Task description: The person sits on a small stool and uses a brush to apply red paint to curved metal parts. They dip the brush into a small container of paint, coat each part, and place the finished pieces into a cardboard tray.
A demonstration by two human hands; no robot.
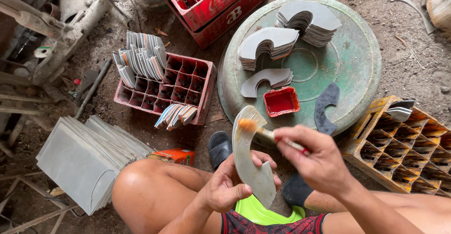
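Holding a curved grey metal piece [249, 159] upright over the lap, the left hand [230, 184] has its thumb pressed on the front and its fingers curled around the back. The right hand [319, 161] pinches a small paintbrush [270, 134] between thumb and fingers. The brush's orange bristles touch the top part of the piece.

Just past the hands sits a big round green tub [361, 60], turned upside down. On it are three stacks of the same curved grey pieces [268, 44], a little red square dish [281, 101] with red paint inside, and one dark curved piece [325, 107] lying flat near the dish.

To the left is a red crate [188, 76] with more pieces standing in its slots. Another red crate [221, 4] sits farther back. A yellow crate [404, 154] is on the right, with a few pieces in its far corner. A pile of flat grey metal sheets [84, 159] lies on the dirt floor by the left knee. A black sandal [219, 148] is under the piece.
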